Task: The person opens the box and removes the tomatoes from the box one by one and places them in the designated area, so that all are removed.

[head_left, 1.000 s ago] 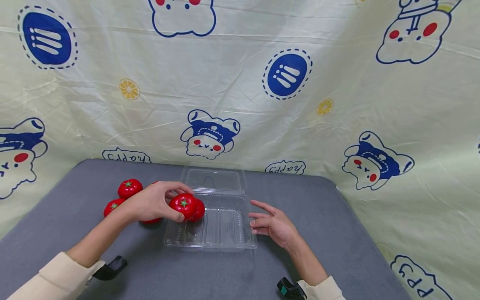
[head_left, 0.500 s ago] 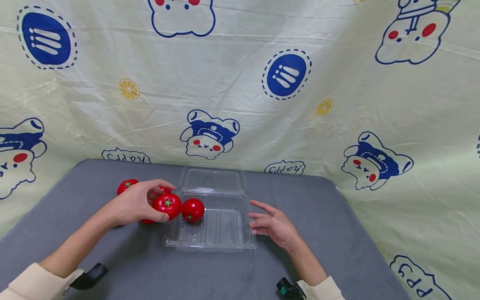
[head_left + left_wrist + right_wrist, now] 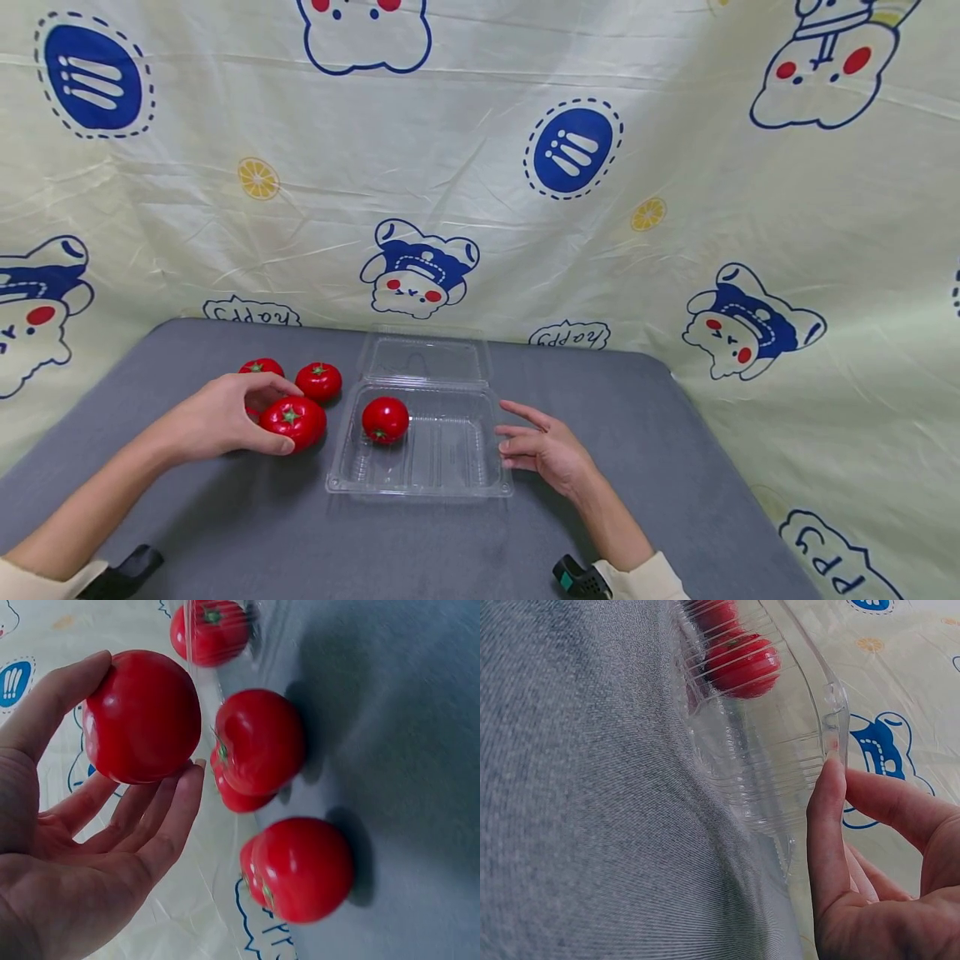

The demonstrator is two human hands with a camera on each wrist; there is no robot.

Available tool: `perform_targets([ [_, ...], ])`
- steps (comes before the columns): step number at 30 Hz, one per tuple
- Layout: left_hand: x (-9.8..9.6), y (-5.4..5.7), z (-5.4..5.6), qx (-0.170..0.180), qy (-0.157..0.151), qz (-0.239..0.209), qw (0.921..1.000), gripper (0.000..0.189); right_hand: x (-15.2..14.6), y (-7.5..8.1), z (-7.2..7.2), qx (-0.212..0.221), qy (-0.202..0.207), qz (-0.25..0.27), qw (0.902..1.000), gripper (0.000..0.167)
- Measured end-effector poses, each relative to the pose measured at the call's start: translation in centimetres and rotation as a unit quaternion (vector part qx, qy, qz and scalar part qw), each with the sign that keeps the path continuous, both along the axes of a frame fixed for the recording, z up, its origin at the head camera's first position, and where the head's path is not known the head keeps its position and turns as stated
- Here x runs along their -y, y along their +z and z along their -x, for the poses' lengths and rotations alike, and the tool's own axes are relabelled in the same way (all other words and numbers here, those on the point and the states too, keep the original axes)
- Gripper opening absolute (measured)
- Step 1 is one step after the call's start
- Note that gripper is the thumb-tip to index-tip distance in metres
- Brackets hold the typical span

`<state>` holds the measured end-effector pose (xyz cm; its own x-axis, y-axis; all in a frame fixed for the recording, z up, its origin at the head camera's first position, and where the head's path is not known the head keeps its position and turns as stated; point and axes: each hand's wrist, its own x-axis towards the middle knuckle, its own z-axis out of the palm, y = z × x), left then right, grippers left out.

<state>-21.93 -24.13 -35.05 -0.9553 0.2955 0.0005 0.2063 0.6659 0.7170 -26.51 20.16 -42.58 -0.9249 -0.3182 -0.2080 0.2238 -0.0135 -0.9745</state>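
My left hand (image 3: pixel 225 421) grips a red tomato (image 3: pixel 294 422) with a green stem top, thumb on the near side and fingers round the far side. It hangs left of the clear plastic container (image 3: pixel 450 487), above the table. Inside the container's left half lies one smaller-looking tomato (image 3: pixel 386 419). At the container's right edge, my right hand (image 3: pixel 551 450) pinches the rim between thumb and a finger, as the right wrist view shows; its other fingers reach out. More tomatoes rest left of the container, one (image 3: pixel 318 382) near its back corner and another (image 3: pixel 261 367) farther left; my left hand partly covers others.
The container's hinged lid (image 3: pixel 427 354) lies folded back toward the far table edge. Grey cloth covers the table (image 3: pixel 420 550), and a printed curtain (image 3: pixel 480 167) hangs right behind it. In the left wrist view, several tomatoes (image 3: pixel 304 870) stand close together below the hand.
My left hand has carried its tomato leftward, from over the container's left part to beside it, uncovering the tomato inside. My right hand has stayed at the rim.
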Motion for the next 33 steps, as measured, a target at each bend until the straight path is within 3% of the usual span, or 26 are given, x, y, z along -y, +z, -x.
perform_targets([
  [14, 3.3, -0.3, -0.9, 0.02, -0.002, 0.025, 0.9995, 0.072, 0.0, -0.1, -0.1, -0.001, -0.003, 0.001, 1.0, 0.075],
  [24, 6.3, -0.4, -0.7, 0.016, -0.019, 0.051, 0.9984, 0.058, 0.0, -0.2, 0.0, -0.002, -0.004, -0.001, 1.0, 0.075],
  [33, 7.9, -0.6, -0.7, 0.068, -0.02, 0.053, 0.9961, 0.064, 0.0, -0.2, 0.0, -0.003, 0.0, 0.003, 1.0, 0.075],
])
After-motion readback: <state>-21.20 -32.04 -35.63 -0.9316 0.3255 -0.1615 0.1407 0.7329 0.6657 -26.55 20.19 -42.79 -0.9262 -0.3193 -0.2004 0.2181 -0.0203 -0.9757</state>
